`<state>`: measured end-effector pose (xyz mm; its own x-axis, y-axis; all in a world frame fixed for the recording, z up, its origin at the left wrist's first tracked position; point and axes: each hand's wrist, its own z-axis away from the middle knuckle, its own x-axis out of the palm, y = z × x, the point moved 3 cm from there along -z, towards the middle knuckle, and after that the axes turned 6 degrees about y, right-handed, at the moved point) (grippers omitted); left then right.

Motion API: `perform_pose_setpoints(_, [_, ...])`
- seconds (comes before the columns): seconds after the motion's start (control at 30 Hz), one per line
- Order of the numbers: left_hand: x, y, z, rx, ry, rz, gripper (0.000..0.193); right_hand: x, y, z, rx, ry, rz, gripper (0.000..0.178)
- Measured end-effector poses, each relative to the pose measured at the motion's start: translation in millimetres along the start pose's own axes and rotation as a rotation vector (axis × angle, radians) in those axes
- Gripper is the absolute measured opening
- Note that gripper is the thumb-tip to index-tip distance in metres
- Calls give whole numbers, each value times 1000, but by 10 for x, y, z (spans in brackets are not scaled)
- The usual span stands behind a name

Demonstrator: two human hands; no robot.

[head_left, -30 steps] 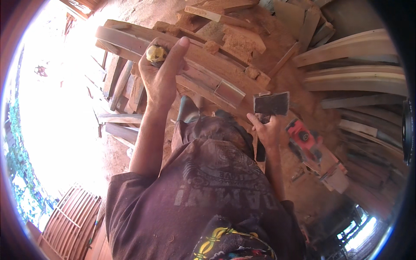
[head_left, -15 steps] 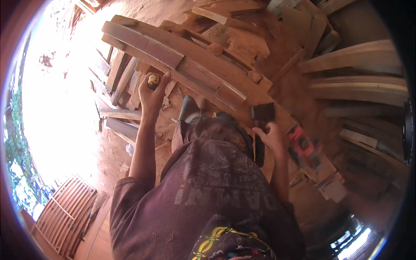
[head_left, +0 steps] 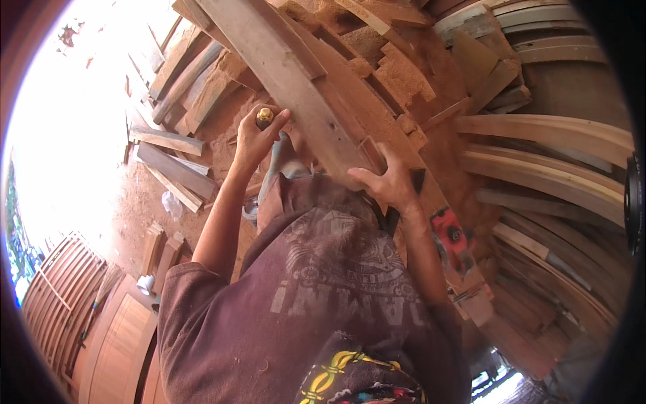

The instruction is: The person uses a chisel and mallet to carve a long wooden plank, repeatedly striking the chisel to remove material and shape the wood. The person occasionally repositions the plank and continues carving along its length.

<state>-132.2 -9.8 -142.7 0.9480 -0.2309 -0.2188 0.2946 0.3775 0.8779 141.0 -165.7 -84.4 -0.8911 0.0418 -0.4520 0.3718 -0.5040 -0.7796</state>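
Observation:
A long grey-brown wooden board [head_left: 289, 81] lies slantwise over the workbench beam [head_left: 434, 195]. Its near end is in my right hand [head_left: 390, 178], thumb on one side and fingers over the other. My left hand [head_left: 252, 138] is closed around a slim tool with a rounded gold-coloured end [head_left: 265, 117]; its lower part is hidden, so I cannot tell its kind. The left thumb reaches to the board's left edge. Just right of my right wrist, a dark block-like piece [head_left: 418, 180], probably the mallet head, shows in part on the beam.
A red and black power tool [head_left: 452, 236] sits on the beam's near right end. Curved timbers [head_left: 545, 135] are stacked to the right. Offcuts [head_left: 175, 141] lie on the dusty ground at left, near a slatted wooden frame [head_left: 64, 283]. Sawdust and scraps [head_left: 404, 74] lie beyond the beam.
My right hand has let go of the black mallet and taken hold of the board's near end. The board has shifted nearer to me. The left hand keeps the gold-ended tool.

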Motion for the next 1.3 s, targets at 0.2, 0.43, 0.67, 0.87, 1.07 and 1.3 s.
perform_pose_setpoints(0.2, [87,-14,55,-119,-136,72,49,-12,147,4,158,-105,-305,68])
perform_pose_setpoints(0.43, [149,-123,34,-243,-301,123,54,12,165,46,128,16,-288,73])
perform_pose_setpoints(0.67, [84,40,21,-229,-297,98,48,47,229,80,176,-14,-403,81])
perform_pose_setpoints(0.87, [120,-38,-32,-238,-257,45,50,43,268,84,209,-1,-402,81])
perform_pose_setpoints(1.07, [146,-70,-40,-249,-263,56,51,39,315,81,183,49,-340,77])
perform_pose_setpoints(1.3, [122,187,24,-208,-174,236,49,-224,-325,284,-194,346,93,73])
